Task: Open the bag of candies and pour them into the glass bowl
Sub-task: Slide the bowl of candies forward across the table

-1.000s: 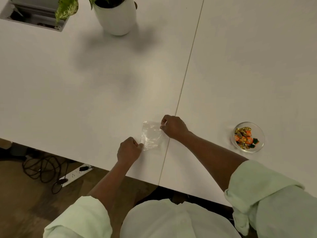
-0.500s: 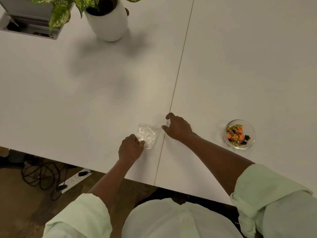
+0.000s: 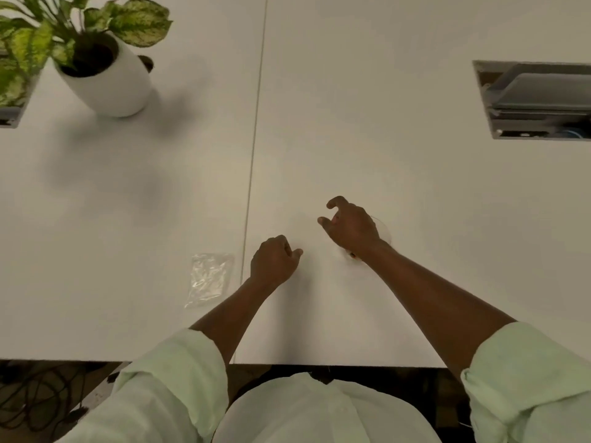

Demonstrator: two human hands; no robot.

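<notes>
Nearest us, below the desk [image 3: 415, 174] edge, we see pale green rolled sleeves [image 3: 179, 372] and, on the floor at the left, dark cables [image 3: 35, 401]. On the desk, left of the seam between its two white panels, the clear plastic bag [image 3: 209, 279] lies flat and crumpled, with no candies showing inside it; neither hand touches it. Just right of the seam, the left hand [image 3: 275, 260] hangs curled into a loose fist, pinching nothing. A little farther and to the right, the right hand [image 3: 350, 227] is partly spread, thumb and forefinger curved apart, holding nothing that we can see. It hovers over the glass bowl [image 3: 385, 230], hiding most of it; only the clear rim shows at the right of the hand, and a speck of orange candy [image 3: 352, 255] beside the wrist. How full the bowl is we cannot tell. Farther off at the left stands a white pot [image 3: 108, 87] holding dark soil and a plant [image 3: 80, 24] with speckled green leaves. At the far right, a rectangular cut-out [image 3: 540, 100] in the desk holds a grey tray with a bit of blue cable.
</notes>
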